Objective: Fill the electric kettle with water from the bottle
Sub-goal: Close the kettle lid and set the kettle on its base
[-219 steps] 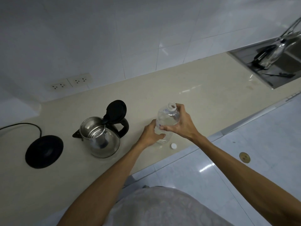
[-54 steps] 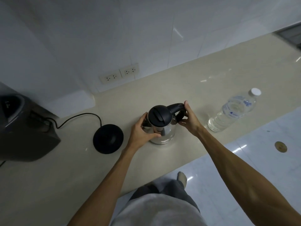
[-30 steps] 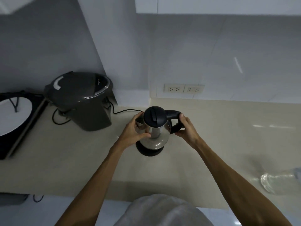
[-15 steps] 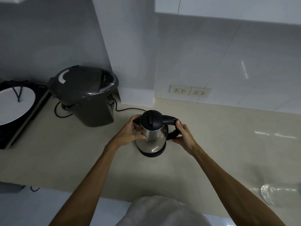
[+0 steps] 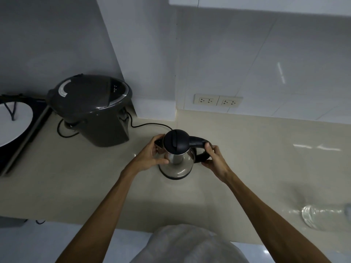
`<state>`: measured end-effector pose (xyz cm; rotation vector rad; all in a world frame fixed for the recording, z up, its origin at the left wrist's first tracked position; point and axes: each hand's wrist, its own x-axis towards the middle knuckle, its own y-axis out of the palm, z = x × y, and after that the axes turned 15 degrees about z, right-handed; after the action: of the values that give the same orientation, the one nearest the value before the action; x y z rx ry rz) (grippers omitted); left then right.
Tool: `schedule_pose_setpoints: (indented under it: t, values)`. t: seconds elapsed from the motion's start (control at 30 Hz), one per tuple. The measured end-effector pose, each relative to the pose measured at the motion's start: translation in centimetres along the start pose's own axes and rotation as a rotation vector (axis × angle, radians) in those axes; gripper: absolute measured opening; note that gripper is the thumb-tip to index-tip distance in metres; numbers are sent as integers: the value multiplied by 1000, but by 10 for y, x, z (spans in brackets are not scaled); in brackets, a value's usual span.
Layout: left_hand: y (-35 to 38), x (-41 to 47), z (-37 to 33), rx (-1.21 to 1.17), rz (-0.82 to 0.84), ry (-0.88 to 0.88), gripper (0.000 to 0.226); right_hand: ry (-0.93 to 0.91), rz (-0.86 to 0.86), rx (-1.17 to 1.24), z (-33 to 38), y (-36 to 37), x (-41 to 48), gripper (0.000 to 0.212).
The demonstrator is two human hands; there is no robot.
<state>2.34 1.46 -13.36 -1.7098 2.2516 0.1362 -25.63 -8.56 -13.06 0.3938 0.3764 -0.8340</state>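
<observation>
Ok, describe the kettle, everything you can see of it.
The kettle has a shiny steel body, a black lid that is shut, a black handle pointing right and a dark spout on its left. It stands upright on a black base on the beige counter, right of a dark grey appliance. The left hand cups the body by the spout; the right hand grips the handle.
</observation>
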Motion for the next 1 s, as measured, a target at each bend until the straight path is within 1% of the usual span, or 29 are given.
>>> schedule_pose_setpoints:
  t: [0.07,0.1,0.13,0.2,0.23,0.27,0.33,0.4,0.47,0.6,0.73,0.83,1.0]
  values:
    - [-1,1,0,-10,14,-16,108,24,7,-73,2,0,-5,99]
    - [-1,1,1,-21,4,-33,112,12,-11,-127,3,1,-7,94]
    - [0,1,2,-37,-14,-51,118,-36,-48,-179,5,2,-10,84]
    - [4,-2,6,-80,-73,-78,128,-167,-178,-294,5,3,-16,68]
    - [8,-5,8,-97,-107,-77,128,-227,-245,-367,5,4,-19,63]
    - [13,-8,9,-100,-140,-62,122,-284,-302,-456,5,4,-23,59]
    - [26,-12,8,-104,-210,2,100,-394,-348,-691,7,8,-31,54]
    - [43,-13,4,-165,-298,65,80,-458,-325,-878,7,16,-41,54]
    - [60,-12,-3,-242,-386,114,72,-464,-308,-979,5,22,-47,57]
    - [80,-8,-16,-320,-479,150,67,-398,-321,-1013,2,31,-50,64]
    - [82,-5,-19,-324,-517,114,66,-401,-316,-941,6,37,-47,64]
    - [79,-4,-17,-291,-512,86,68,-388,-303,-916,8,42,-44,62]
    - [78,-5,-19,-245,-472,73,67,-301,-308,-1045,5,43,-37,69]
